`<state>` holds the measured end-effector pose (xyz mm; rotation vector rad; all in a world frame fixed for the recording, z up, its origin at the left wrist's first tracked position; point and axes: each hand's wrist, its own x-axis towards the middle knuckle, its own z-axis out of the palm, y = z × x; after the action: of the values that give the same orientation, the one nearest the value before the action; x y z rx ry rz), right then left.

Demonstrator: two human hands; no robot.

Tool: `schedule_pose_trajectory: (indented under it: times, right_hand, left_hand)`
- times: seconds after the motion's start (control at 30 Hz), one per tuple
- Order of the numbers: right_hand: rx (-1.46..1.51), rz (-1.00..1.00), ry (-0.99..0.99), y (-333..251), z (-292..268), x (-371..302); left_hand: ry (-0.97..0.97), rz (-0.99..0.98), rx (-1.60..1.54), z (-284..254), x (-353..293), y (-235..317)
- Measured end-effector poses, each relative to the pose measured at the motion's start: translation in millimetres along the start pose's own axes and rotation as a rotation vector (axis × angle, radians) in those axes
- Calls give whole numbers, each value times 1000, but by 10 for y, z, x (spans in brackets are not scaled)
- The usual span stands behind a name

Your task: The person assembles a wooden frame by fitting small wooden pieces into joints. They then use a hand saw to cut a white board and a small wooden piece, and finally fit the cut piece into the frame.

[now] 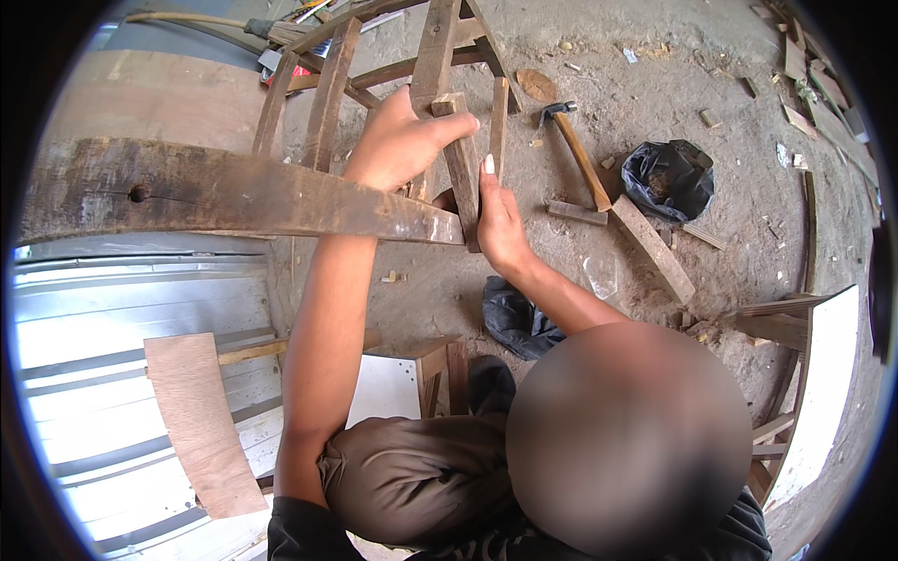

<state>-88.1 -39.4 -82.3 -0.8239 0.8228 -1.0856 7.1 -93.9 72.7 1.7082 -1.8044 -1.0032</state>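
At long brown wooden beam [253, 198] tip, left hand [398, 142] fingers grasp short brown wooden strip [462, 178]. Right hand [502, 222] fingers grip it lower

Left side is tight from here: thick plank [234, 198] cuts across, left forearm [323, 327] threaded behind it. Slatted wooden frame [435, 56] stands in the way past the left hand [402, 145]; gaps between slats show floor [645, 103]. Short wooden bar [458, 173] fills the space between left and right hand [502, 220]. Right of that, free room over the floor; only low clutter: hammer [580, 154], small block [577, 213], long offcut [652, 251], open black bag [668, 178]. White-faced wooden piece [816, 393] blocks the lower right.
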Motion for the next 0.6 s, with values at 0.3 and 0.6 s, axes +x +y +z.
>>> schedule_pose_trajectory:
  times: [0.3, 0.6]
  right_hand:
    - [-152, -41, 89, -138, 60, -132]
    - [-177, -132, 40, -146, 63, -94]
  left_hand:
    - [-15, -52, 8, -11, -1, 24]
    - [13, 1, -31, 3, 6, -34]
